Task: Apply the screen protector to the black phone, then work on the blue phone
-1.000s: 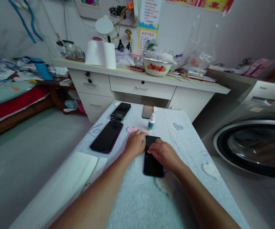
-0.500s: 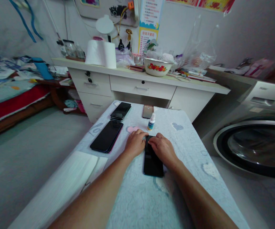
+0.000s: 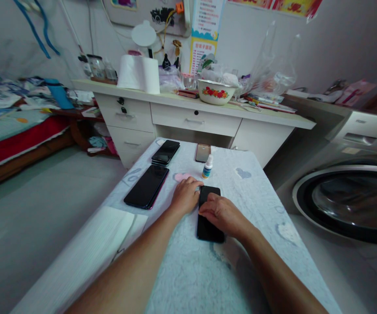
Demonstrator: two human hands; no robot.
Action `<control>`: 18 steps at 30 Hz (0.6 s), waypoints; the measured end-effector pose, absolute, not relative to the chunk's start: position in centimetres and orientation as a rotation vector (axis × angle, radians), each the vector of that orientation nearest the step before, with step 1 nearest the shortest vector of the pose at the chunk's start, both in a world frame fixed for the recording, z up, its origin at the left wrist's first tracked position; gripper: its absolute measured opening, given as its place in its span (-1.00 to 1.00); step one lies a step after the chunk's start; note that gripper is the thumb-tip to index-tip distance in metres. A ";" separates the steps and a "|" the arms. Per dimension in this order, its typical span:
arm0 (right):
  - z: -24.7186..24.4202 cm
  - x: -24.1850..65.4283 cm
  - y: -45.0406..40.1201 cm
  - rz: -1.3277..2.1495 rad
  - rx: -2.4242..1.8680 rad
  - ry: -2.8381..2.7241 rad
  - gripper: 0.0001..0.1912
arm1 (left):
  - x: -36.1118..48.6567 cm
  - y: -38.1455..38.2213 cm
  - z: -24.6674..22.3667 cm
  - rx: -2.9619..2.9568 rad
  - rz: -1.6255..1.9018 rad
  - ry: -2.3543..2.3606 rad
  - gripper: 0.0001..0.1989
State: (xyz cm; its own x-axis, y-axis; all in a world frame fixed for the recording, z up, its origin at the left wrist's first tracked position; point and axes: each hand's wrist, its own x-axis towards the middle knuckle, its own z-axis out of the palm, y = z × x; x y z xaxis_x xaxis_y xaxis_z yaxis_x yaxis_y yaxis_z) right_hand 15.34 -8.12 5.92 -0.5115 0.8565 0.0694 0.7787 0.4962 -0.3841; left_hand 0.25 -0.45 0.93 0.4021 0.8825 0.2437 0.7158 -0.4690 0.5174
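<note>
A black phone (image 3: 208,229) lies flat on the cloth-covered table, its screen up. My left hand (image 3: 186,194) rests at the phone's upper left edge, fingers bent against it and holding it there. Over the middle of the screen is my right hand (image 3: 221,211), its fingertips pinched together and touching the glass; what they hold, if anything, is hidden. Just beyond the phone stands a small white spray bottle (image 3: 207,167) with a blue and yellow label. A phone with a light back or case (image 3: 203,153) lies farther off.
To the left are two stacks of dark phones, one nearer (image 3: 147,186) and one farther (image 3: 166,151). White folded material (image 3: 100,235) covers the table's left edge. Behind stands a desk (image 3: 195,118) with a flowered bowl (image 3: 215,92); a washing machine (image 3: 354,187) is at right.
My right hand has moved down the screen toward me, from near the phone's top to its middle, uncovering the upper right corner. My left hand has stayed in place.
</note>
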 end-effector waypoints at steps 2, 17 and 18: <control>6.2 15.3 -8.5 0.508 -1.338 -2.510 -0.82 | 0.3 -0.4 0.9 2.335 0.706 1.383 -0.64; 6.8 15.1 -9.4 0.989 -1.023 -2.576 -0.83 | 0.3 -0.3 0.6 2.349 0.730 1.363 -0.63; 6.9 15.0 -9.4 0.977 -1.038 -2.566 -0.84 | 0.3 -0.4 0.7 2.347 0.724 1.365 -0.63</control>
State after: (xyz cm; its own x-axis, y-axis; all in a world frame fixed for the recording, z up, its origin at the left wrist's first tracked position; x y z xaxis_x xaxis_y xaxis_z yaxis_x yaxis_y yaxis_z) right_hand 15.01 -9.40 6.87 -0.7314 0.6798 -0.0540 0.5436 0.5333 -0.6482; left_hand 0.27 -0.35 0.68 0.4117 0.8732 0.2607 0.7055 -0.4865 0.5153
